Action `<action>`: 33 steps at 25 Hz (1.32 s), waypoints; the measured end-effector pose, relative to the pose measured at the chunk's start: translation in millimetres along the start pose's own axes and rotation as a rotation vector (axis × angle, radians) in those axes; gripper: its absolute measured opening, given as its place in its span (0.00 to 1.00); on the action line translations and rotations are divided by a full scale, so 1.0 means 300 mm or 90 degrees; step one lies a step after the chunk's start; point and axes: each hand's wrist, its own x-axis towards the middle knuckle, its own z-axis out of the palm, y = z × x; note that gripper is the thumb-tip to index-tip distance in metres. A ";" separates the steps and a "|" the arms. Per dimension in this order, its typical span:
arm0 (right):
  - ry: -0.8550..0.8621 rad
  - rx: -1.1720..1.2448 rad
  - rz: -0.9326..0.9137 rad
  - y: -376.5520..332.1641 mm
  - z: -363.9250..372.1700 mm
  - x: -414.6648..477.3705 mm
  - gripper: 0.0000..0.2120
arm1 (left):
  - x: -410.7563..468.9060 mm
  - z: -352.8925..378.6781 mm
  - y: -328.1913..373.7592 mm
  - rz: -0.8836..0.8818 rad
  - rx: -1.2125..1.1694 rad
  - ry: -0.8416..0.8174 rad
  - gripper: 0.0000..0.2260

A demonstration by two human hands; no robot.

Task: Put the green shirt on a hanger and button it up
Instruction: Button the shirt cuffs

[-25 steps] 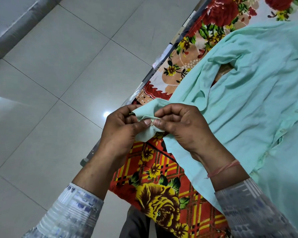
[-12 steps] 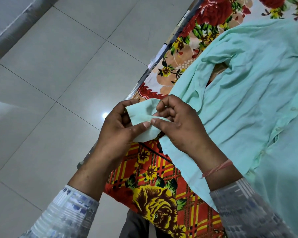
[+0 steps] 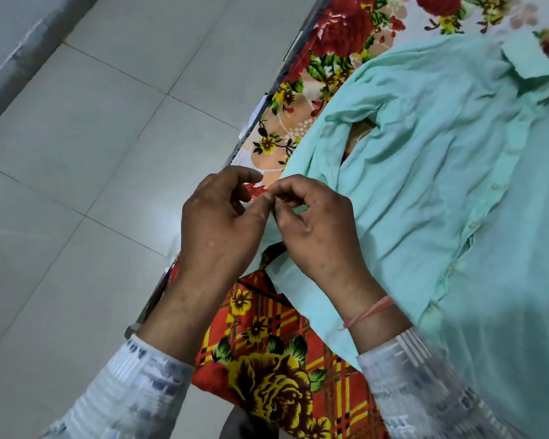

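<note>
The light green shirt (image 3: pixel 425 172) lies spread on a bed covered with a flowered sheet (image 3: pixel 267 359). Its collar (image 3: pixel 530 58) is at the upper right and its button placket (image 3: pixel 488 198) runs down the right side. My left hand (image 3: pixel 222 223) and my right hand (image 3: pixel 314 229) meet over the bed's left edge, both pinching the cuff end of the sleeve (image 3: pixel 305 153). The cuff is almost wholly hidden between my fingers. No hanger shows in the view.
A grey tiled floor (image 3: pixel 92 153) fills the left half of the view, beside the bed's edge (image 3: pixel 254 122). A grey wall base (image 3: pixel 13 68) runs along the upper left corner.
Both hands have closed tighter together over the cuff, which showed as a flat flap between them before. The view has swung to take in the collar.
</note>
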 end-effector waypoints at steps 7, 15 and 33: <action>0.218 0.053 0.059 0.104 -0.290 -0.037 0.14 | 0.008 0.237 0.234 0.005 -0.104 -0.138 0.06; 0.378 0.063 0.121 0.389 -0.713 -0.303 0.16 | -0.291 0.696 0.532 0.041 -0.112 -0.300 0.05; 0.187 0.026 0.514 1.085 -1.347 -1.181 0.25 | -1.123 1.460 0.735 0.112 0.357 -0.638 0.23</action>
